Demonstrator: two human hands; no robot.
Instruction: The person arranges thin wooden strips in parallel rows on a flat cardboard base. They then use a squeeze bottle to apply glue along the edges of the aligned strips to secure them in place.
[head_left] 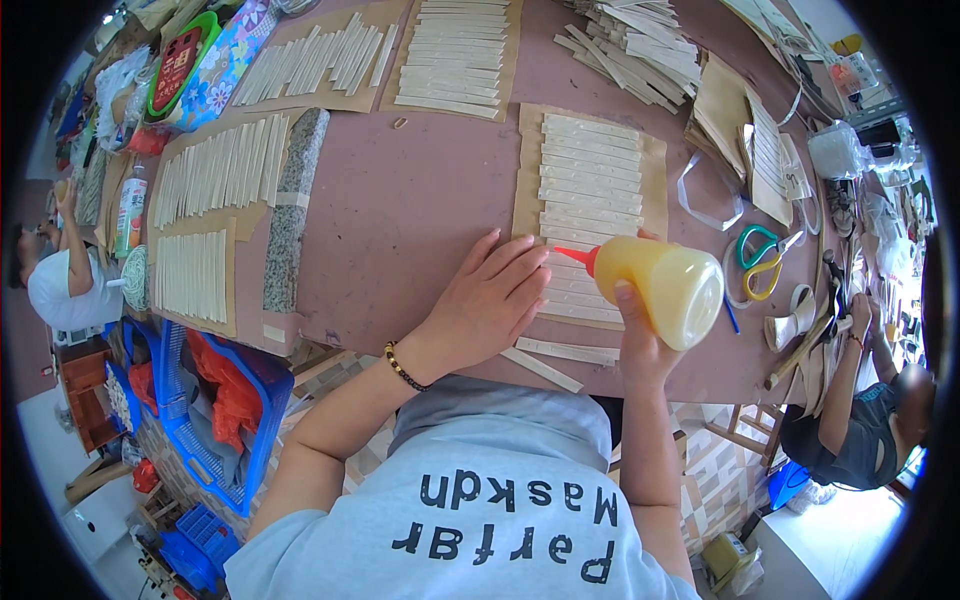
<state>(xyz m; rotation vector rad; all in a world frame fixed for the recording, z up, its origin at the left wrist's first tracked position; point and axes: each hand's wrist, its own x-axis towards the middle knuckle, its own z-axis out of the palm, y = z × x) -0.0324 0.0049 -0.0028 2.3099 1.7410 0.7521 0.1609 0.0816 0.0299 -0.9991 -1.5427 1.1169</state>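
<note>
My right hand (648,335) grips a squeeze bottle (665,285) of yellowish liquid, which looks like glue. The bottle is tilted, its red nozzle (575,256) pointing left at the edge of a row of pale flat strips (590,190). These strips lie side by side on a brown paper sheet (652,200). My left hand (490,295) lies flat with fingers stretched out, fingertips by the left ends of the strips near the nozzle tip. It holds nothing that I can see. A few loose strips (545,368) lie at the table's near edge.
More strip rows (225,165) on paper lie left and far; a strip pile (640,50) is at the back. On the right are scissors (762,262), a clear plastic band (705,200) and a hammer (800,350). Other people sit left and right. A blue basket (225,410) stands below.
</note>
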